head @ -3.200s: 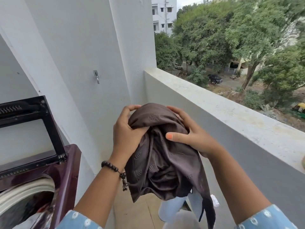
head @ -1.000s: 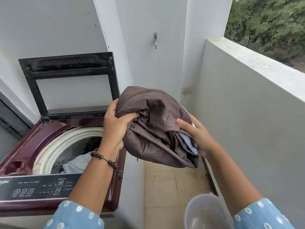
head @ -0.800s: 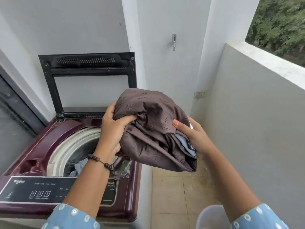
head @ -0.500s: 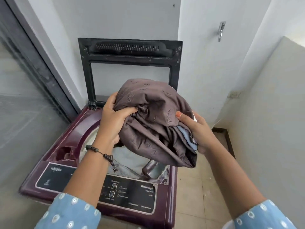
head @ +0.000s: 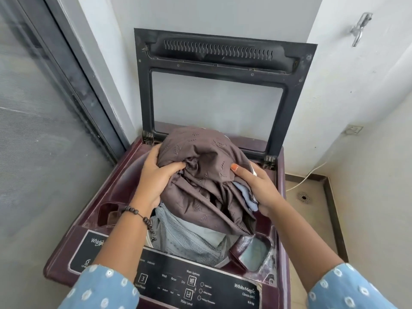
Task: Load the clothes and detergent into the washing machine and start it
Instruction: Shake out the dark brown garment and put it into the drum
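Partly hidden drum (head: 149, 239) beneath brown bundle (head: 207, 175), fingers buried.

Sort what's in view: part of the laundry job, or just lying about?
Job: bundled brown embroidered garment, left hand, right hand, maroon top-loading washing machine, grey-blue clothes in drum.
Lying about: metal wall hook, white cable, round floor drain.

The washer's black control panel (head: 169, 279) says "Whirlpool" at left, partly cut off by an arm, and "WhiteMagic" at right with what looks like "Classic 601" under it. There's also "Wash Options", "Wash Rinse Dry", "Water Level" and a display (head: 142, 279) showing 3.
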`<state>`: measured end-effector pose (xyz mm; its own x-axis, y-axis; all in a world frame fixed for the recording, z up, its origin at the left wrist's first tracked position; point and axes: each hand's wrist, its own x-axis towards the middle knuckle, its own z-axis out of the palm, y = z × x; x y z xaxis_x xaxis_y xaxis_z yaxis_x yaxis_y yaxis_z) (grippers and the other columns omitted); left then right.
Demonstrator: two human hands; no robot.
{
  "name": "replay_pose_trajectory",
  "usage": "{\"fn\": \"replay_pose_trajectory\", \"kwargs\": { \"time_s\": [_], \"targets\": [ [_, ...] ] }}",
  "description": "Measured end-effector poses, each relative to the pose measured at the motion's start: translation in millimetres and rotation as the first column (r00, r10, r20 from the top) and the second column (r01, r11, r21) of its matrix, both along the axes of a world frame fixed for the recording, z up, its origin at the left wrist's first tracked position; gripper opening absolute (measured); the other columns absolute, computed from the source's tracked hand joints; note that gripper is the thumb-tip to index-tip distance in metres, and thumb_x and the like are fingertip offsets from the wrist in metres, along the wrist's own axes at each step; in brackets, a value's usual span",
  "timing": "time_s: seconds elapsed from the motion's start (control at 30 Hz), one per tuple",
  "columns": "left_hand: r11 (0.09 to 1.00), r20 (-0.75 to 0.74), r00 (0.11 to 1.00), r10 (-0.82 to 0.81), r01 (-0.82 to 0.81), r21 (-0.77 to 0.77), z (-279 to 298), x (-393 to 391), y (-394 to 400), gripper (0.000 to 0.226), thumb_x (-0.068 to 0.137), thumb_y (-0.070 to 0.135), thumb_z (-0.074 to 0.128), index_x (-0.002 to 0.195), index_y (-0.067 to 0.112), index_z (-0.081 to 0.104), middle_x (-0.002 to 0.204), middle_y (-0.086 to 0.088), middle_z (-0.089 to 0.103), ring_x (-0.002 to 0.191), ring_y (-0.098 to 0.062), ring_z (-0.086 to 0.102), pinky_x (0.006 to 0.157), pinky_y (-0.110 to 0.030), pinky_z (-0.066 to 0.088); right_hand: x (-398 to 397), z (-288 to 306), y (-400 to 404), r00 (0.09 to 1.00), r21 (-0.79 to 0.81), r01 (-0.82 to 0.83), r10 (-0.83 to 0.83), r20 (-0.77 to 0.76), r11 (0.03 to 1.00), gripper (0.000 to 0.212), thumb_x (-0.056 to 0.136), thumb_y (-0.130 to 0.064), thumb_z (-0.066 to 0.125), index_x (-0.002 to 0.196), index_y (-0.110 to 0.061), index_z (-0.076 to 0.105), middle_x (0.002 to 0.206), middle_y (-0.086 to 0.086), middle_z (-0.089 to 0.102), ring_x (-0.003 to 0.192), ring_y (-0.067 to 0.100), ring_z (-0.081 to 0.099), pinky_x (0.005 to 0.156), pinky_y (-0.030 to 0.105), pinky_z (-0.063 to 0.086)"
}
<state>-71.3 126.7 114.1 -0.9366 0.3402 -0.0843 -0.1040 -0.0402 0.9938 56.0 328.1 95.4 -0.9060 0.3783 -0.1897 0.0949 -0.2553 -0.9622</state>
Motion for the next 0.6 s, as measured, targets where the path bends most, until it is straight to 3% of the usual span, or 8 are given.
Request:
{"fn": "replay_pose_trajectory", "kwargs": {
  "time_s": [0.07,0.13,0.27,0.37,0.6],
  "targets": [
    [0.985,0.120,0.988,-0.100,0.115,-0.127,-23.3,-13.1,-2.4,0.087,0.066,0.024,0.088,0.141,0.025,0.044,0.132,-0.001,0.063,0.115,-0.019,0.065,0.103,-0.046,0.049,-11.7,-16.7,2.3,0.996,0.108,-0.006,-0.004,0.094,0.994,0.031,0.091,-0.037,0.067,0.120,-0.025,0.066,0.116,-0.003,0.072,0.109,0.017,0.066,0.090,0.027,0.052],
    [0.928,0.263,0.947,-0.185,0.256,-0.269,-44.5,-19.6,-4.4,0.118,0.060,0.044,0.089,0.154,0.037,0.018,0.155,0.005,0.037,0.134,-0.018,0.047,0.111,-0.046,0.038,-22.6,-35.0,5.7,0.969,0.293,-0.061,-0.014,0.247,0.954,0.052,0.086,-0.051,0.068,0.132,-0.030,0.057,0.131,-0.015,0.058,0.120,0.010,0.057,0.098,0.025,0.044],
    [0.885,0.386,0.894,-0.229,0.356,-0.299,-75.5,-20.6,0.4,0.104,0.074,0.051,0.080,0.153,0.046,0.012,0.162,0.013,0.017,0.144,-0.024,0.031,0.110,-0.057,0.031,-33.8,-58.5,4.1,0.903,0.458,-0.223,0.005,0.430,0.861,0.068,0.091,-0.043,0.065,0.149,-0.022,0.037,0.145,-0.009,0.044,0.138,0.015,0.039,0.103,0.025,0.034],
    [0.867,0.368,0.899,-0.239,0.368,-0.335,-85.0,-16.7,8.3,0.085,0.088,0.040,0.071,0.154,0.041,0.016,0.163,0.008,0.015,0.146,-0.025,0.026,0.104,-0.050,0.035,-32.8,-68.0,-1.7,0.866,0.503,-0.347,0.065,0.496,0.792,0.070,0.094,-0.041,0.061,0.153,-0.022,0.029,0.158,-0.003,0.031,0.145,0.017,0.029,0.109,0.026,0.027],
    [0.801,0.340,0.889,-0.306,0.433,-0.413,-105.1,-6.9,14.7,0.085,0.090,0.040,0.069,0.156,0.036,0.015,0.165,0.005,0.012,0.149,-0.021,0.020,0.114,-0.045,0.030,-31.0,-83.4,-12.2,0.837,0.489,-0.416,0.113,0.535,0.767,0.069,0.094,-0.040,0.060,0.153,-0.025,0.027,0.158,-0.001,0.030,0.143,0.019,0.032,0.109,0.031,0.032]
  ]
}}
